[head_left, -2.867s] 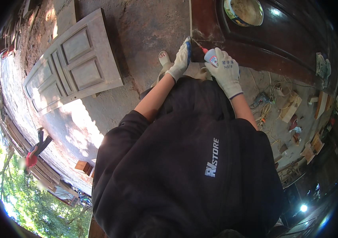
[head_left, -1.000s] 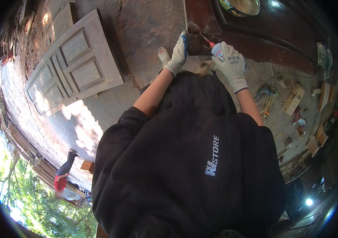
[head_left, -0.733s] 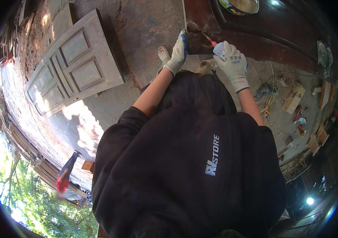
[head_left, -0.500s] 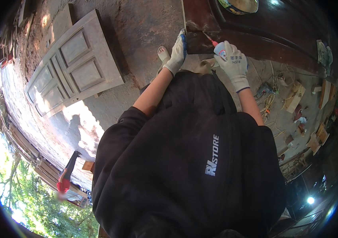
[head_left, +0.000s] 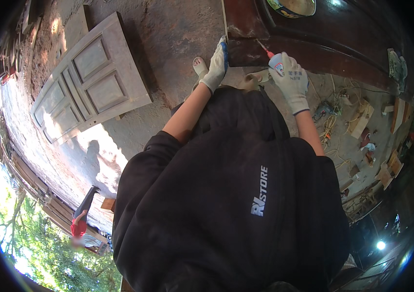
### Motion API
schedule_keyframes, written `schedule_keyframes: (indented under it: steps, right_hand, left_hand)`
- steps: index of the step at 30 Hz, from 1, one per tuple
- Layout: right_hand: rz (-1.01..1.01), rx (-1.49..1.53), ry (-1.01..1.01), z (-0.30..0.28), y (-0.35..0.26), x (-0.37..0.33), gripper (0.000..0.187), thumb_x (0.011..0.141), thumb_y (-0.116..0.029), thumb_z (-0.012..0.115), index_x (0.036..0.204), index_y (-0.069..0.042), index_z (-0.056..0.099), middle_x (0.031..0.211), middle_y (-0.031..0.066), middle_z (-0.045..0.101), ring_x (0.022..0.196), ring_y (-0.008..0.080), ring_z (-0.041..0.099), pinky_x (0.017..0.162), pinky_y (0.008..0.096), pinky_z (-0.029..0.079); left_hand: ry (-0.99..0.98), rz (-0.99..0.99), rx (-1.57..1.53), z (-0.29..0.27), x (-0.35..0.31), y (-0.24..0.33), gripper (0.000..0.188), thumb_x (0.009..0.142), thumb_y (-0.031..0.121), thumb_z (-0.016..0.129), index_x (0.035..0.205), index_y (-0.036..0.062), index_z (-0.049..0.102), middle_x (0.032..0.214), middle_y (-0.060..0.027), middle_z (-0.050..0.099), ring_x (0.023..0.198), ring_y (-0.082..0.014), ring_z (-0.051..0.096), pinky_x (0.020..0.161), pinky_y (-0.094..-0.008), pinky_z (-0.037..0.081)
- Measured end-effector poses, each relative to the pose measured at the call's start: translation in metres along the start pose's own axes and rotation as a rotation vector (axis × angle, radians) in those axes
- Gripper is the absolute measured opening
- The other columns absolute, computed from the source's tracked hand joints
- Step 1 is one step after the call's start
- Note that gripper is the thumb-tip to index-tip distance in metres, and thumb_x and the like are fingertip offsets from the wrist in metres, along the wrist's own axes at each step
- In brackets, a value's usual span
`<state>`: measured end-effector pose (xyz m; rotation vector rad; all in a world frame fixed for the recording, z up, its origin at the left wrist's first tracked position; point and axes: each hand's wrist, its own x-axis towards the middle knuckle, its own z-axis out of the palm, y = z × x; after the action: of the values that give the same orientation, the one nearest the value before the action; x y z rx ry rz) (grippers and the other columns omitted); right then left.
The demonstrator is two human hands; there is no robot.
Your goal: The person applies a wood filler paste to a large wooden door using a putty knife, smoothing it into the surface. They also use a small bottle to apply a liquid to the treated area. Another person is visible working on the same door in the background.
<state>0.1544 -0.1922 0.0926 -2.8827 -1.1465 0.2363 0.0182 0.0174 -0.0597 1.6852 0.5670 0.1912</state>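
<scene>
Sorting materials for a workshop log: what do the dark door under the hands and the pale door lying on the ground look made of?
Dark door: seemingly wood with glossy reddish-brown varnish, shiny highlights. Pale door: apparently bare, unfinished wood, matte grey-beige panels.

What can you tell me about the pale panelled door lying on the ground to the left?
The pale door lies flat on the bare earth ground, at an angle. It looks like unfinished grey-brown wood, with a frame around several raised rectangular panels. Its lower end is in bright sun, the rest in shade. No hand touches it: the left hand and the right hand are both over at the dark red-brown door.
</scene>
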Motion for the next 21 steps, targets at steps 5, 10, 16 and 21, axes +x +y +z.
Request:
schedule_keyframes:
  steps: [5, 10, 16, 21]
  right_hand:
    - [0.014, 0.001, 0.007, 0.000, 0.003, -0.002, 0.071, 0.079, -0.045, 0.074, 0.136, -0.010, 0.051, 0.119, 0.0100, 0.062, 0.096, 0.0294, 0.066, 0.080, 0.0443, 0.051]
    - [0.021, 0.013, 0.025, 0.003, 0.006, -0.004, 0.071, 0.079, -0.045, 0.073, 0.136, -0.010, 0.051, 0.119, 0.0102, 0.062, 0.096, 0.0296, 0.065, 0.081, 0.0442, 0.051]
    - [0.031, -0.019, 0.055, 0.005, 0.013, -0.008, 0.071, 0.079, -0.045, 0.073, 0.136, -0.009, 0.051, 0.119, 0.0107, 0.062, 0.096, 0.0305, 0.065, 0.081, 0.0440, 0.052]
    - [0.051, -0.004, 0.030, 0.003, 0.014, -0.007, 0.070, 0.080, -0.046, 0.073, 0.135, -0.008, 0.052, 0.119, 0.0118, 0.063, 0.098, 0.0312, 0.065, 0.081, 0.0447, 0.052]
  left_hand:
    - [-0.014, -0.120, -0.215, 0.002, 0.002, -0.007, 0.047, 0.105, 0.009, 0.032, 0.151, -0.0008, 0.030, 0.156, -0.0193, 0.036, 0.145, -0.0311, 0.034, 0.120, -0.0339, 0.027]
    - [0.029, -0.116, -0.229, 0.009, 0.006, -0.033, 0.053, 0.106, 0.036, 0.034, 0.152, 0.0091, 0.036, 0.140, -0.0059, 0.048, 0.119, -0.0182, 0.047, 0.104, -0.0300, 0.038]
    - [0.060, -0.128, -0.225, 0.012, 0.008, -0.042, 0.061, 0.105, 0.054, 0.036, 0.151, 0.0145, 0.042, 0.129, 0.0006, 0.056, 0.106, -0.0123, 0.055, 0.094, -0.0280, 0.045]
    - [0.092, -0.054, -0.129, 0.008, 0.010, -0.041, 0.059, 0.106, 0.052, 0.035, 0.151, 0.0145, 0.041, 0.131, 0.0023, 0.056, 0.107, -0.0116, 0.055, 0.095, -0.0282, 0.046]
